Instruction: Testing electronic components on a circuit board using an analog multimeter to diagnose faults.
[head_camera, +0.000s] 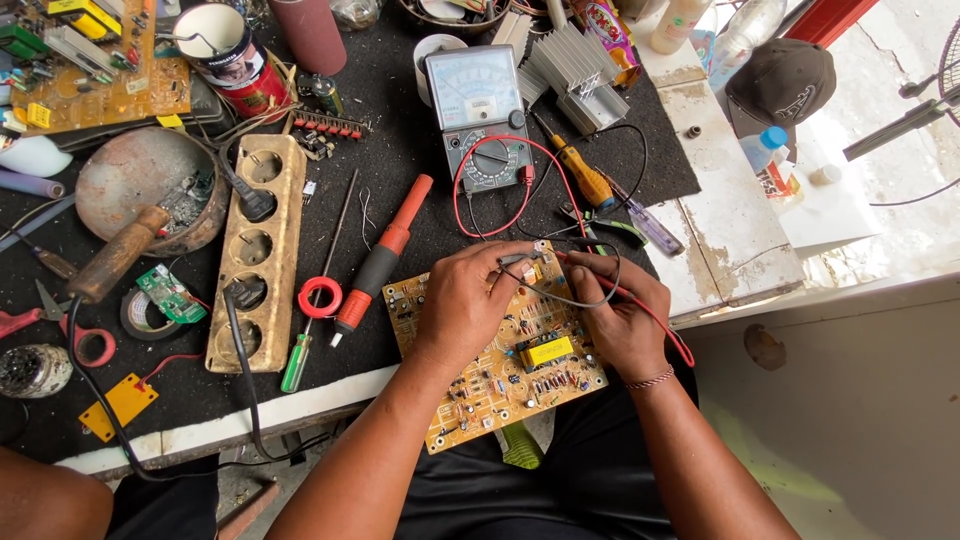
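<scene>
Fingers, left hand (462, 300): pinched narrow on a black probe (520, 259), tip down on the board.
Fingers, right hand (615, 315): curled around the red probe lead (650, 315).
Circuit board (500, 375): yellow, directly beneath both hands, overhanging the worktop (180, 395) edge above the lap.
Multimeter (478, 115): beyond the fingers, red wire looping back.
Soldering iron (382, 255): just left of the left hand.
Power strip (255, 250): farther left.

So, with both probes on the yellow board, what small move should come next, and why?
Probably just a glance up at the meter. The left hand and right hand both press probe tips onto the circuit board, and the red lead runs back to the meter, so the hands likely should hold steady while the needle is read.
</scene>
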